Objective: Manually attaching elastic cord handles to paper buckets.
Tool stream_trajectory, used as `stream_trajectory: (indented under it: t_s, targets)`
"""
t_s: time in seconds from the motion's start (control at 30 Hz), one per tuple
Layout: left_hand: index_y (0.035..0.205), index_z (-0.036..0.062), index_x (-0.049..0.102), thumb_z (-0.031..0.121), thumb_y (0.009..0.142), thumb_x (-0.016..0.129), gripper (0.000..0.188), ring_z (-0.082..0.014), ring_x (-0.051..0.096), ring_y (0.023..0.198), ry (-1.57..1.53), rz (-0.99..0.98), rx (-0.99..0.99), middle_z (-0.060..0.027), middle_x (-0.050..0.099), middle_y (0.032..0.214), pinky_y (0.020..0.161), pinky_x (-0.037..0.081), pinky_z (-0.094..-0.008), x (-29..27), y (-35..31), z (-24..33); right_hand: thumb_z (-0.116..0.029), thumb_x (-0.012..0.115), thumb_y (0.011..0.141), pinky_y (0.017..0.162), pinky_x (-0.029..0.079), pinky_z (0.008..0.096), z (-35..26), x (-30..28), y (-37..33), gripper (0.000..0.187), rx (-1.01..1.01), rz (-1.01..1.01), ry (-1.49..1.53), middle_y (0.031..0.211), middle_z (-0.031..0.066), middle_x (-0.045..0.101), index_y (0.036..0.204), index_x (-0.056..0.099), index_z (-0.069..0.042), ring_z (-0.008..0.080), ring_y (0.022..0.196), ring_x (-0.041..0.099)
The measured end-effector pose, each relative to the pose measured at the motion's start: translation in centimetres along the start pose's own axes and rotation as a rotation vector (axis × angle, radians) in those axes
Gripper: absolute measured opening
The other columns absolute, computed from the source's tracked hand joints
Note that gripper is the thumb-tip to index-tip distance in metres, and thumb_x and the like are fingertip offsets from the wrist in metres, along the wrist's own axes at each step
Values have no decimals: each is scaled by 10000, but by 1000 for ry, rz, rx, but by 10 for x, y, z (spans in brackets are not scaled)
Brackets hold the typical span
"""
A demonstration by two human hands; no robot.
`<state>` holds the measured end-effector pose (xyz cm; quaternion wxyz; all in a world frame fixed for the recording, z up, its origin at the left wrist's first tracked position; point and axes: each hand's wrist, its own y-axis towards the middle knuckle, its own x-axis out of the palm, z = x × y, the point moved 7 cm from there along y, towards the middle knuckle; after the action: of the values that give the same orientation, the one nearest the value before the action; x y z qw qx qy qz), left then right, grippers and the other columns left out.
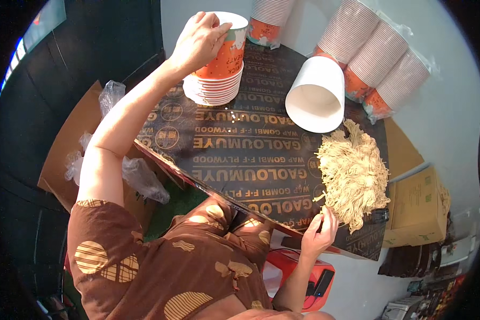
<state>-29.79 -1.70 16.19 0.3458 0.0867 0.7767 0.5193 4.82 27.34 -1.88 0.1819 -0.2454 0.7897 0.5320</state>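
At the far left of the table an inverted stack of orange paper cups [218, 66] stands with its white rims down. My left hand [200, 40] reaches across to it, fingers closed over the upturned base edge of the top cup. Near the right front edge lies a loose heap of cream cotton cords [353, 173]. My right hand [320, 233] is at the heap's near edge, thumb and fingers pinched together on strands of cord; the fingertips partly hide them. Behind the heap a large white paper tub [316, 96] lies tipped, its open mouth toward me.
Several bagged stacks of paper cups [376, 50] line the table's back right, against the wall. The dark printed plywood table [245, 152] ends close to my lap. Left of it is an open carton [69, 144] with clear plastic bags; right, a cardboard box [417, 208]. A red stool [298, 272] sits below.
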Motion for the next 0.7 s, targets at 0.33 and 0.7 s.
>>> stream_trajectory:
  t_s: [0.33, 0.7]
  targets:
    - [911, 16, 664, 83, 811, 693, 124, -318, 568, 975, -459, 67, 150, -122, 590, 986, 854, 489, -408, 3, 28, 97, -26, 597, 855, 894, 475, 452, 5, -1, -4, 250, -3, 13, 14, 1070, 203, 659, 1086, 636, 63, 373, 969, 614]
    - [958, 6, 538, 22, 790, 620, 187, -315, 566, 922, -457, -3, 338, -142, 560, 906, 826, 489, -416, 100, 58, 215, -86, 596, 872, 863, 493, 437, 3, 3, 1, 257, -2, -45, 1, 1062, 204, 653, 1085, 637, 51, 375, 958, 615]
